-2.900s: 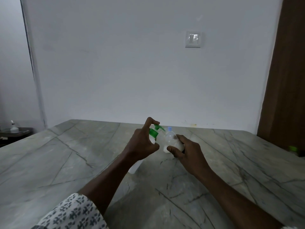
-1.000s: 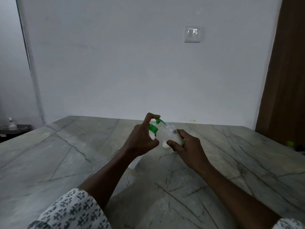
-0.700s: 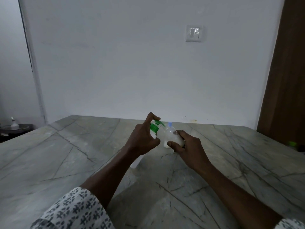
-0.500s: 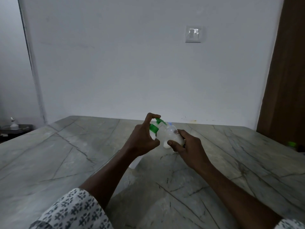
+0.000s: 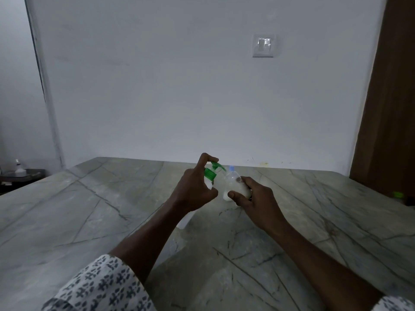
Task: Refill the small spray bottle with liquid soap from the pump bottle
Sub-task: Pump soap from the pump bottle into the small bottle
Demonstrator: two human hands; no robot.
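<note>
Spray bottle (image 5: pixel 234 184) tilted, gripped in right hand (image 5: pixel 254 199); left hand (image 5: pixel 193 190) grips pump bottle (image 5: pixel 210 174), forefinger on pump head.

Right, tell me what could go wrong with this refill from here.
1. The green spout of the pump bottle ends beside the narrow blue neck of the small spray bottle. A press by the left hand could send soap past it onto the marble table.
2. The right hand holds the small spray bottle tilted, with white liquid apparently inside. More tilt might spill it.
</note>
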